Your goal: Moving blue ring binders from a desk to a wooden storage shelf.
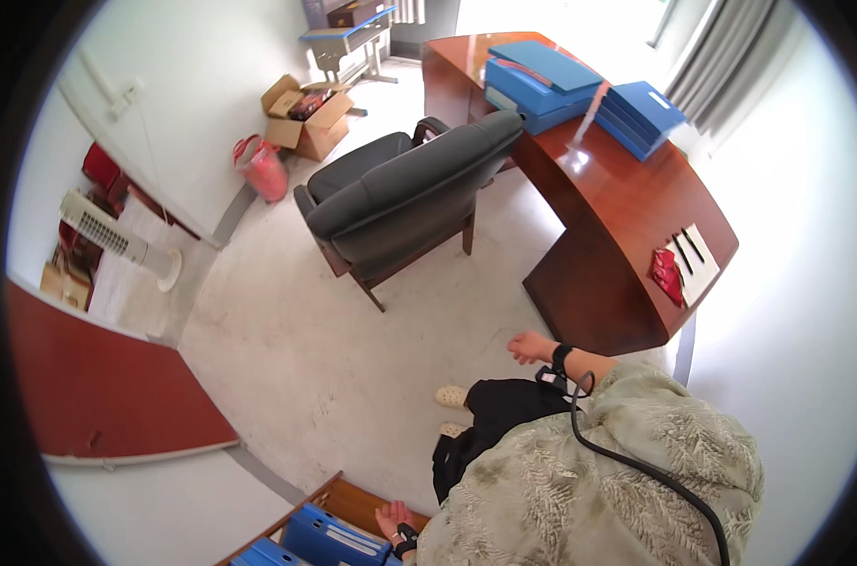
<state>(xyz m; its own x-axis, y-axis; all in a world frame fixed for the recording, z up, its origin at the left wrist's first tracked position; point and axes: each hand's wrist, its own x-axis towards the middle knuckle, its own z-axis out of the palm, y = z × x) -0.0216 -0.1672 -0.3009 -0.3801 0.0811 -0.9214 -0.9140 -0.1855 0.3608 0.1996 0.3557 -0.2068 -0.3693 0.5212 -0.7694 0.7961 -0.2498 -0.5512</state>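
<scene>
My right hand, a black strap around its wrist, hangs over the pale floor beside the near end of a brown wooden desk. Its fingers curl loosely around nothing. Lower in the view, my left hand is beside blue file binders in a wooden cabinet or shelf. That hand appears empty, its fingers raised; whether it touches the wood or a binder I cannot tell. On the desk are stacked blue file boxes, more blue folders, and a notebook with two black pens and a red packet.
A black office chair stands at the desk. By the wall are a red bucket or bag and an opened cardboard box. A white tower fan stands beyond the doorway, near a red-brown door. A black cable crosses my sleeve.
</scene>
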